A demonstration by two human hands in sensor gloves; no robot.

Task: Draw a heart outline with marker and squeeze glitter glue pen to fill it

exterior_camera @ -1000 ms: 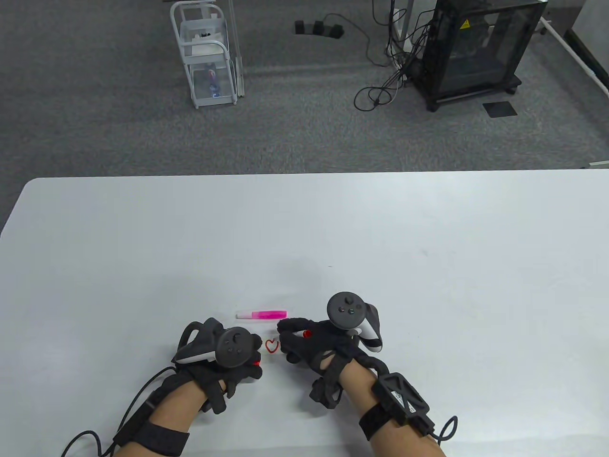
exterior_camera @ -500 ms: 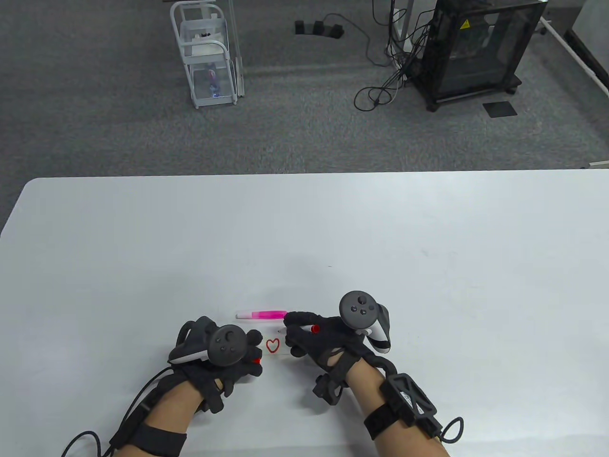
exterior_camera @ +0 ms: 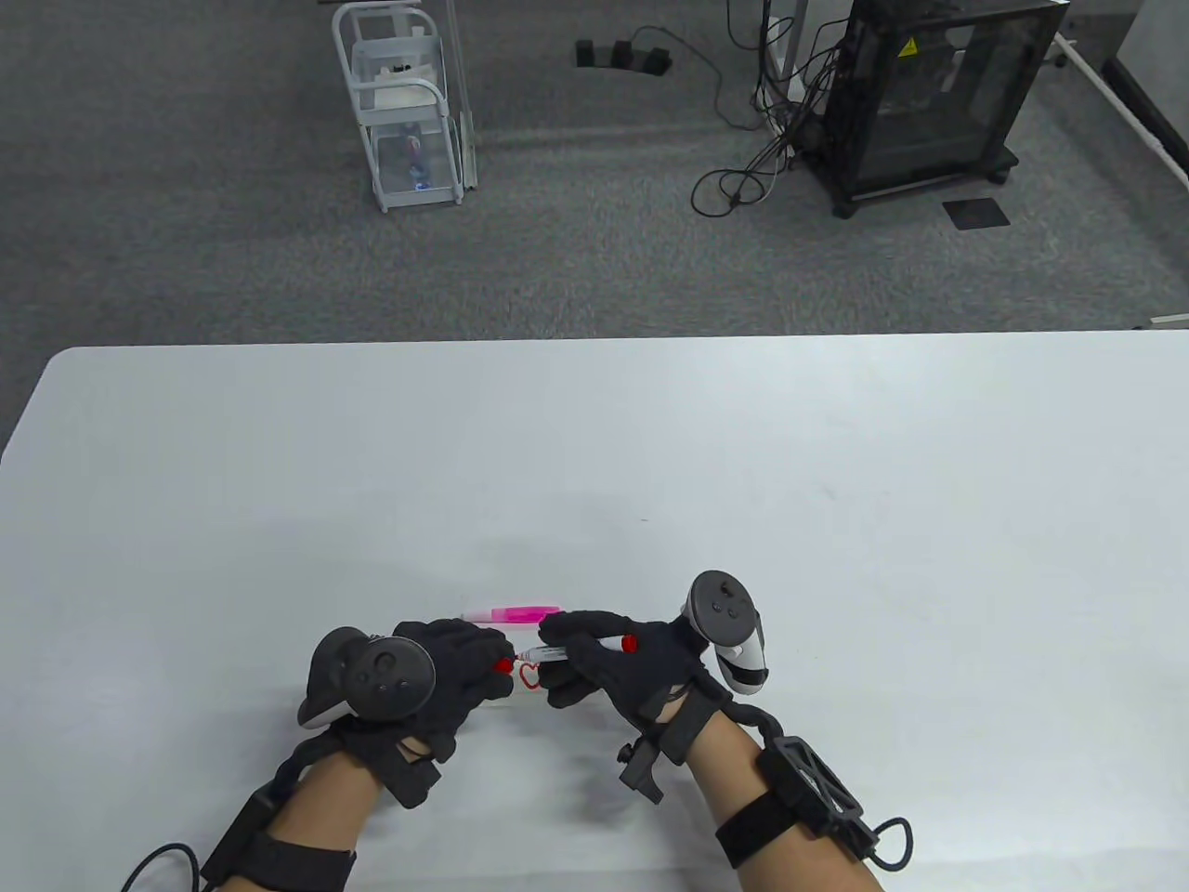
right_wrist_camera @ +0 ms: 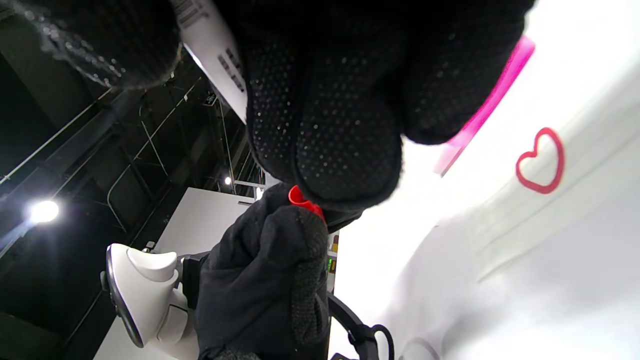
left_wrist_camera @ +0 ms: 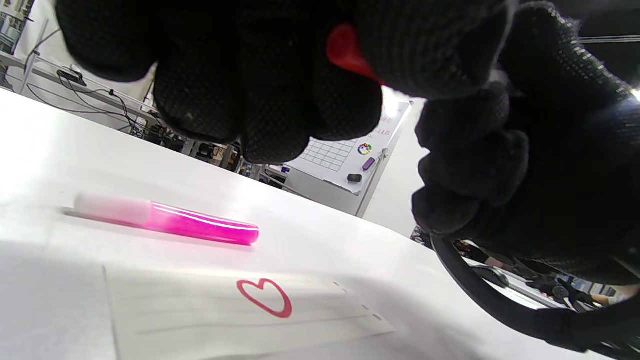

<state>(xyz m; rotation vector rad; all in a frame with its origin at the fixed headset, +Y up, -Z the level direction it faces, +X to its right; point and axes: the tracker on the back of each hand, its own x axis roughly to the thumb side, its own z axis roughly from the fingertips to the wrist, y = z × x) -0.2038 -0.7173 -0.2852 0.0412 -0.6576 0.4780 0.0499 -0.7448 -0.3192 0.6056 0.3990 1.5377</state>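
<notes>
Together, hands around marker

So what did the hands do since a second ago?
The left hand swung right, bringing the red cap up to the marker in the right hand. The right hand lifted and turned the marker sideways, tip toward the cap. Both hands now meet just above the heart. The heart, paper and pink glitter pen stayed put.

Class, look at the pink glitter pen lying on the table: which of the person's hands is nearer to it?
Right. The right hand has fingers right beside the glitter pen's end; the left hand sits below it, slightly farther.
</notes>
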